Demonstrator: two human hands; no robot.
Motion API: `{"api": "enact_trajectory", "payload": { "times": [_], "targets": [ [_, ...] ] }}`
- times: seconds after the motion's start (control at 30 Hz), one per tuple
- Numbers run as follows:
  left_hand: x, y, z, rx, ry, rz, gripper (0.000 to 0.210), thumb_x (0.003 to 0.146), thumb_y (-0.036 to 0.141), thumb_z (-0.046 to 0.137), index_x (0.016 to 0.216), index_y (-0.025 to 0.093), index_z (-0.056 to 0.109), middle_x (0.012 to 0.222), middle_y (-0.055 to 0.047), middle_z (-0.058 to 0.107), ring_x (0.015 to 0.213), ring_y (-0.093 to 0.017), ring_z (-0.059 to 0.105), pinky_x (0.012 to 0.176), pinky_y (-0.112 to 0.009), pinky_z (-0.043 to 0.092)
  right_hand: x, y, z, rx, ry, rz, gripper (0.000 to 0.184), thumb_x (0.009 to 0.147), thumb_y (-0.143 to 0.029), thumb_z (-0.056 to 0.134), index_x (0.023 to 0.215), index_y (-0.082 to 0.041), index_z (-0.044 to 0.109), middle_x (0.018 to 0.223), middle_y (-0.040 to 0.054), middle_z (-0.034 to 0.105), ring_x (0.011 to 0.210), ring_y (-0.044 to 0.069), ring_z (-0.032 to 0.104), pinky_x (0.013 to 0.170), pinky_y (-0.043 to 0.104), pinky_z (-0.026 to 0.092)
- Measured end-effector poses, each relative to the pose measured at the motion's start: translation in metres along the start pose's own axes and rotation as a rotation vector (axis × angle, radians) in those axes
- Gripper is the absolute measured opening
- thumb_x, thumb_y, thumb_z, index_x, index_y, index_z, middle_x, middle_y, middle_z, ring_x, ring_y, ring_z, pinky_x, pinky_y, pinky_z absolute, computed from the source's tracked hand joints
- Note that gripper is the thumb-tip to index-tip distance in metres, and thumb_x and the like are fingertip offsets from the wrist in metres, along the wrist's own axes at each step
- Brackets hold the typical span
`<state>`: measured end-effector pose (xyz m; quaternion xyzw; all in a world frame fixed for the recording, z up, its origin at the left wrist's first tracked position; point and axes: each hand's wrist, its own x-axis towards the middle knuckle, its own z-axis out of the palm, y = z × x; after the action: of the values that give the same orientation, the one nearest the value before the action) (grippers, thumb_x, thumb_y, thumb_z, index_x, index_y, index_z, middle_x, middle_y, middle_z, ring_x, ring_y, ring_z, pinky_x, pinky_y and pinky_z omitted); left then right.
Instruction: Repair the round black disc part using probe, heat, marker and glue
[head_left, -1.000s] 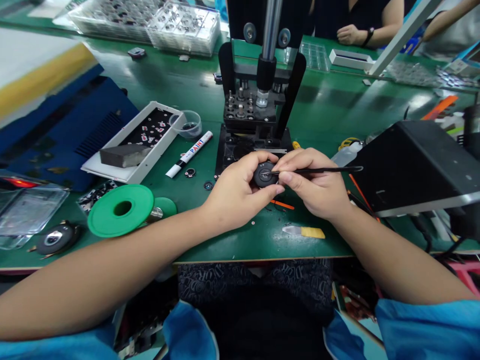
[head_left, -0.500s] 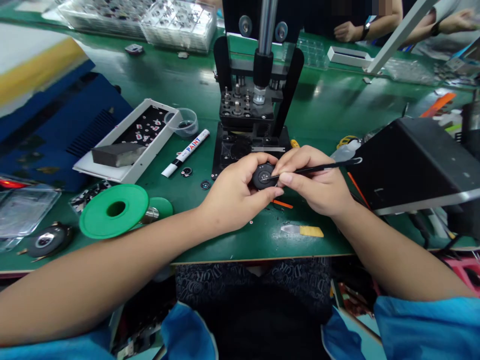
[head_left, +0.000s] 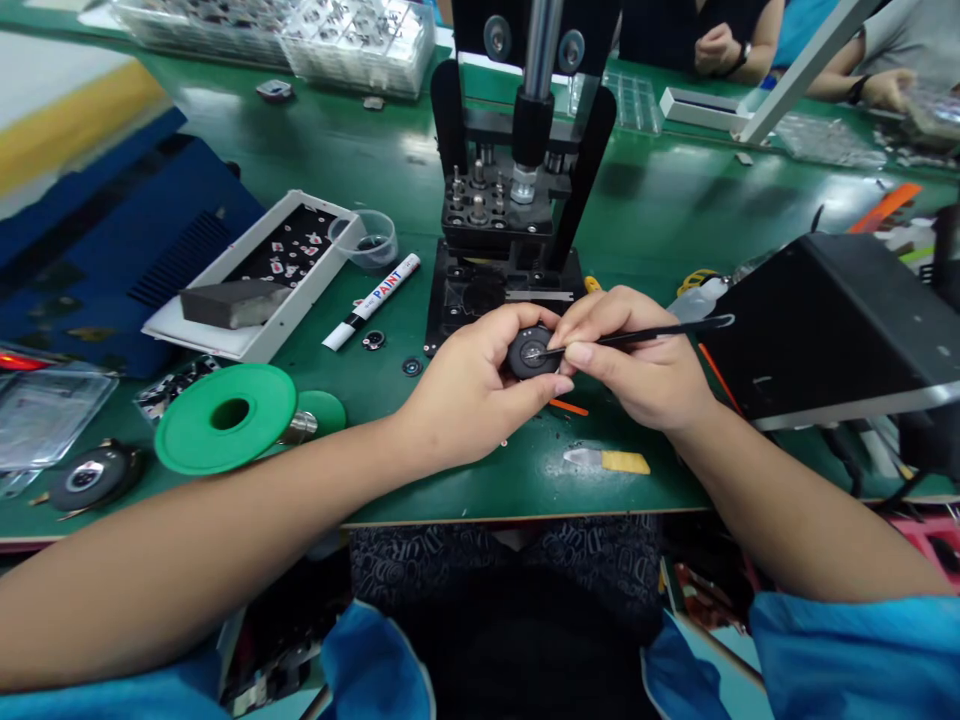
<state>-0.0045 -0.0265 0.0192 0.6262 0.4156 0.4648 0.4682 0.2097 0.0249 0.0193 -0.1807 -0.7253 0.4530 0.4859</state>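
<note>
My left hand [head_left: 487, 375] is closed round the rim of a round black watch case [head_left: 526, 350], its back face turned up with a small shiny circle in the middle. In my right hand [head_left: 637, 365] are slim black tweezers [head_left: 649, 331], gripped like a pen. Their tip reaches the middle of the case; whether it touches cannot be made out. The fingertips of my right hand rest close by the case's right edge. Behind both hands stands a black hand press [head_left: 499, 215]. Under them on the green bench lies a thin orange strip [head_left: 568, 407].
Left are a paint marker [head_left: 373, 302], a white tray [head_left: 277, 335] with small parts, a clear cup [head_left: 379, 258], a green spool [head_left: 191, 440] and another watch case [head_left: 94, 480]. A yellow-handled blade [head_left: 626, 461] lies near the front edge. A black box [head_left: 847, 310] stands right. Other people's hands [head_left: 716, 48] show behind.
The view has shifted slightly. My hands keep their hold on the watch case and tweezers, with little movement. At the back, the other people's hands and arms have moved.
</note>
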Motion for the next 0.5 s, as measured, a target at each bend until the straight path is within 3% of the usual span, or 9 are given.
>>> {"api": "enact_trajectory", "payload": {
  "times": [0.23, 0.5],
  "targets": [
    [0.0009, 0.0002, 0.0005, 0.014, 0.006, 0.022, 0.042, 0.087, 0.032, 0.091, 0.124, 0.021, 0.076, 0.115, -0.006, 0.082, 0.095, -0.022, 0.074, 0.081, -0.035, 0.061, -0.0016, -0.0003, 0.0015, -0.092, 0.039, -0.018, 0.009, 0.101, -0.029, 0.093, 0.097, -0.030, 0.085, 0.099, 0.0014, 0.087, 0.100, 0.022, 0.083, 0.097, 0.045, 0.070],
    [0.0013, 0.0003, -0.0005, -0.029, -0.011, -0.021, 0.045, 0.084, 0.033, 0.092, 0.124, 0.020, 0.075, 0.111, -0.004, 0.078, 0.090, -0.019, 0.070, 0.078, -0.033, 0.058, -0.0002, -0.0012, -0.0006, -0.027, -0.004, -0.012, 0.011, 0.100, -0.026, 0.094, 0.095, -0.029, 0.084, 0.099, 0.0014, 0.087, 0.100, 0.021, 0.083, 0.099, 0.043, 0.071]
  ]
}}
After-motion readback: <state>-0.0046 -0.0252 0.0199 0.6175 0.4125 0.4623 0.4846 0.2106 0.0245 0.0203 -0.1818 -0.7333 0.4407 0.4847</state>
